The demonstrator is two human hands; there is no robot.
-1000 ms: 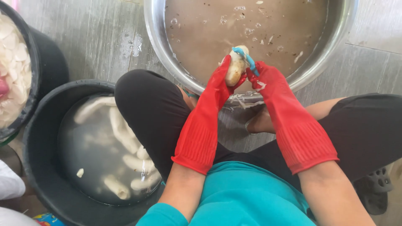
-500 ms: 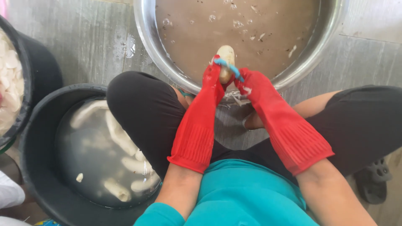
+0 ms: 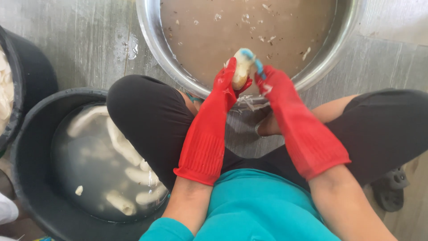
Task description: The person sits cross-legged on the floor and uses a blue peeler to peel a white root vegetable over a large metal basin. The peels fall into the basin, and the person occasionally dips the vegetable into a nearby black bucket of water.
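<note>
The left hand [image 3: 227, 82], in a long red rubber glove, clenches a pale, half-peeled root [image 3: 240, 71] just above the near rim of the wide steel basin of murky brown water [image 3: 154, 53]. The right hand [image 3: 269, 85] grips a blue-handled peeler [image 3: 254, 60] against the root's top — a second ago it sat lower on the root's side, so the stroke has reached the tip. Left of the fingers, peeled white pieces [image 3: 120, 145] soak in a black tub [image 3: 26, 178].

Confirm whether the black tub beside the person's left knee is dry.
No: the black tub holds clear water with several pale peeled pieces lying in it.
</note>
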